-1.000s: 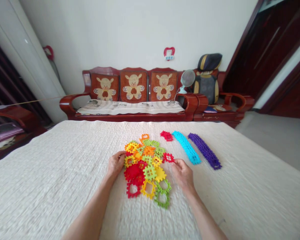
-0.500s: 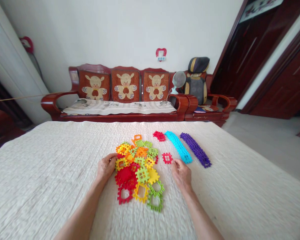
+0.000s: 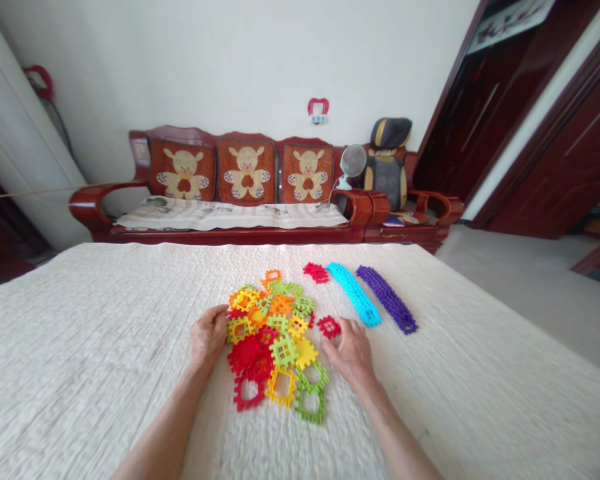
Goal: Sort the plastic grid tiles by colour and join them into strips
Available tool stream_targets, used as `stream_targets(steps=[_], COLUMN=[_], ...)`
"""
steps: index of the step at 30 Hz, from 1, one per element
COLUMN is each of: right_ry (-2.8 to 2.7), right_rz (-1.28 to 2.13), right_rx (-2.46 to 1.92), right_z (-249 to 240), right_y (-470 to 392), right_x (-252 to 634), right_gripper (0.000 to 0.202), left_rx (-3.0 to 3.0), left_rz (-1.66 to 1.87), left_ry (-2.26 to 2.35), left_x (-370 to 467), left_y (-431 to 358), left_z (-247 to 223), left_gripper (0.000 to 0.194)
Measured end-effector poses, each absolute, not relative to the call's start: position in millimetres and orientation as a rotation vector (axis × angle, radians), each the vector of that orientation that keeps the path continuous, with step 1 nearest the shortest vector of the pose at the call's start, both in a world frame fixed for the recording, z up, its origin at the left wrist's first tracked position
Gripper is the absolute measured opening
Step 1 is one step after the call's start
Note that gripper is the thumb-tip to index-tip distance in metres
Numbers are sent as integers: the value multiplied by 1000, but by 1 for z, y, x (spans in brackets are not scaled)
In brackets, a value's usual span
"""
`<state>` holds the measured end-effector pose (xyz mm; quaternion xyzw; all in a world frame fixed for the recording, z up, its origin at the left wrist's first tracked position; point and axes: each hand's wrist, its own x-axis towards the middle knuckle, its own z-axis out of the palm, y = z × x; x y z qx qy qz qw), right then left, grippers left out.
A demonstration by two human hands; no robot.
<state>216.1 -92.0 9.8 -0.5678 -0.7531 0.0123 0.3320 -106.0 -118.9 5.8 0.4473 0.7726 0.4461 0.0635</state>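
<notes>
Currently, the right hand (image 3: pixel 353 348) is grasping a red tile (image 3: pixel 329 327); the left hand (image 3: pixel 208 337) is touching the pile (image 3: pixel 283 350), grip unclear.

One head-worn view looks forward and down across the table (image 3: pixel 130 347).

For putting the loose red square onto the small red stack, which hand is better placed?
Probably the right hand: its fingers are at the red square, and the red stack is also nearer. The left hand is across the mixed pile.
</notes>
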Motion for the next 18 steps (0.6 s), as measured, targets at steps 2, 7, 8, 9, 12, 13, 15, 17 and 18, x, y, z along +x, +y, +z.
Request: stream_targets(steps=[2, 7, 8, 9, 12, 13, 15, 17, 18], right_ry=[-1970, -1930, -1909, -1893, -1934, -1968, -2024, -2055, -2062], right_rz=[53, 60, 38, 24, 47, 65, 94, 119, 126], right_rx=[-1459, -1287, -1271, -1267, -1284, -1293, -1303, -1269, -1236], right_z=[10, 4, 4, 3, 5, 6, 7, 7, 7], right_y=[-90, -81, -81, -81, -85, -86, -88, -87, -86], right_x=[218, 225, 225, 224, 220, 218, 217, 218, 218], right_gripper=[36, 35, 37, 36, 34, 35, 34, 35, 37], left_rx=[1351, 1354, 1355, 1353, 1349, 1351, 1361, 1364, 1364], left_rz=[1321, 1290, 1288, 1288, 1287, 1287, 1292, 1293, 1289], left_ry=[2341, 2355, 2354, 2354, 2357, 2358, 2355, 2353, 2355], left_x=[-106, -107, -107, -107, -106, -106, -106, -106, -106], left_y=[-118, -117, -117, -117, -117, -117, -118, -118, -118], left_z=[7, 8, 7, 7, 8, 8, 8, 9, 9], left_gripper=[32, 31, 31, 31, 30, 30, 29, 28, 28])
